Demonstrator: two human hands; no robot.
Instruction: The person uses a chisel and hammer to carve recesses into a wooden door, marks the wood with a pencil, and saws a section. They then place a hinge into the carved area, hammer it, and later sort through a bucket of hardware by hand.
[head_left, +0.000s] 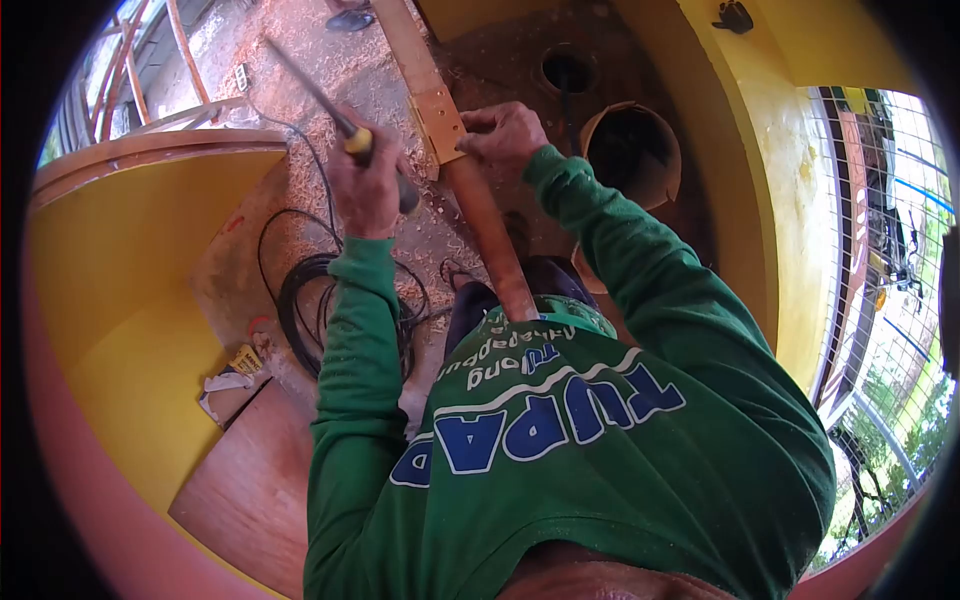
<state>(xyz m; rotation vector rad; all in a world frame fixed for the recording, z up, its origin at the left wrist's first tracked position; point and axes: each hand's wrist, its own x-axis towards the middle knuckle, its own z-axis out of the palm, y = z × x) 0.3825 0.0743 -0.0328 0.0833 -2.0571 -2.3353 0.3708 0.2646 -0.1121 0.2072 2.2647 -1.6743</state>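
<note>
A: Where does the drilled plate [438, 122] lie?
B: On the plank [488, 232], left of my nearly closed right grip [512, 133]; whether pinched, I cannot tell. My left grip [366, 192] encloses the tool [356, 140].

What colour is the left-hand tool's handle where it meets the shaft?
Yellow; that end of the handle shows in the head view.

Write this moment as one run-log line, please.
left hand: grips tool | right hand: at hinge | hinge: on wood strip | shavings: on floor
</note>
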